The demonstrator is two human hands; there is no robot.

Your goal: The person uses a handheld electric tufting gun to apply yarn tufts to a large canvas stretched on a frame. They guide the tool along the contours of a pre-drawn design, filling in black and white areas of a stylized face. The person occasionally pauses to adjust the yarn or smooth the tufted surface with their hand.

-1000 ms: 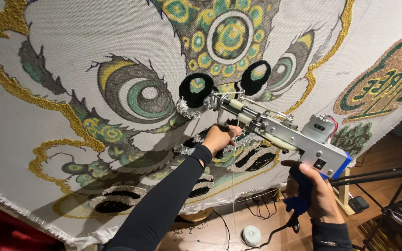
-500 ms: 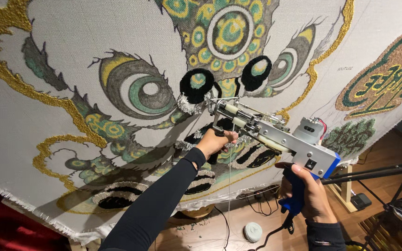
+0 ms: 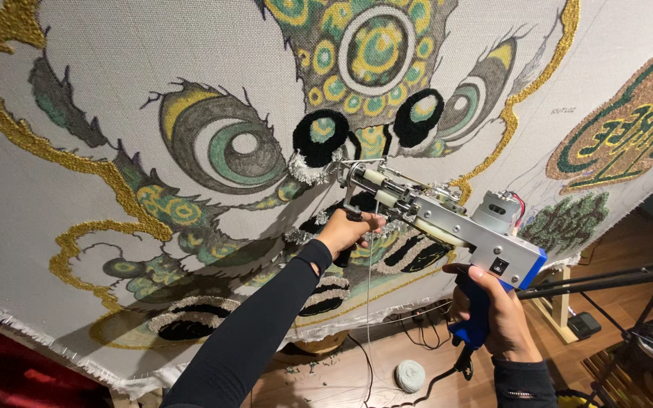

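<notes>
**Tufting gun pressed to a stretched cloth, both hands on it**

The tufting gun (image 3: 440, 215), a silver metal body with a motor at the rear and a blue grip below, is held up at a slant, its needle end touching the stretched cloth (image 3: 115, 83) just beneath a black tufted spot with a green centre. The left hand (image 3: 349, 230), in a long black sleeve, is curled closed around the front handle under the gun's nose. The right hand (image 3: 493, 317) is wrapped tight around the blue grip (image 3: 478, 325) at the back, with a dark cord trailing from the grip's base.

A thin strand of yarn (image 3: 368, 302) runs down from the gun toward a pale ball of yarn (image 3: 410, 375) lying on the wooden floor (image 3: 341, 378). The cloth bears a large tufted design: ringed eyes in green, yellow and grey, gold outlines curling along the left and upper right, and black-and-white patches low down behind the left forearm. At far right, dark metal rods (image 3: 606, 279) cross in front of the floor, near the right hand.
</notes>
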